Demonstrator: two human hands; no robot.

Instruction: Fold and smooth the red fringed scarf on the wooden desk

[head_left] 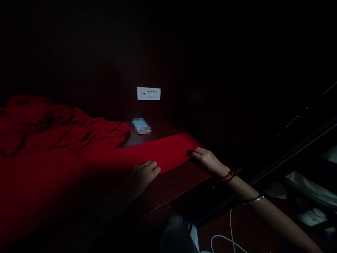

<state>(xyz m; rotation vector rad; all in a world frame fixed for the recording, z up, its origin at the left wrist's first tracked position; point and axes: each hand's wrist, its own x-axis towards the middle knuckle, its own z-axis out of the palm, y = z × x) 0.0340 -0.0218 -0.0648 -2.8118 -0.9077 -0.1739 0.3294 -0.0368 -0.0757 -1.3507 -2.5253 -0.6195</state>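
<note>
Fingers (198, 151) of the right hand (208, 160) pinch a red cloth (168, 147) near its fringed end, while those of the left hand (143, 178) curl together at its near edge, their hold too dim to tell. The cloth lies as a flat strip on a dark wooden table (173, 182), stretching toward a crumpled red heap (97, 130) at left. Beyond it rests a blurred pale-blue item (141, 125), beneath a white wall socket (149, 93); a white cable (221, 235) loops beside the person's knee (177, 233).
</note>
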